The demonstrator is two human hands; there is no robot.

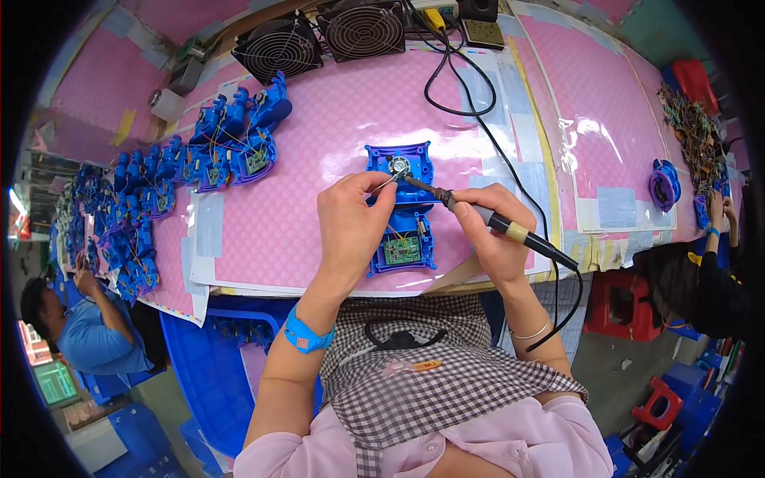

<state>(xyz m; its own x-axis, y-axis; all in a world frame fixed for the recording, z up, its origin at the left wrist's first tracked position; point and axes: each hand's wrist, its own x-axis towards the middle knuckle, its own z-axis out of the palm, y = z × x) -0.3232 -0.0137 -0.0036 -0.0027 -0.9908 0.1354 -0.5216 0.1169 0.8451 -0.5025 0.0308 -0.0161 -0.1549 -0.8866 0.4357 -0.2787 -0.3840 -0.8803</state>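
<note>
One soldering iron [504, 224] is gripped pen-like in the curled right hand [504, 256], apparently for precise reach to the round speaker [399, 165] in the blue casing [378, 157], mid-table, where a thin wire [388, 182] is pinched by the left hand's [351, 223] closed fingertips.
</note>
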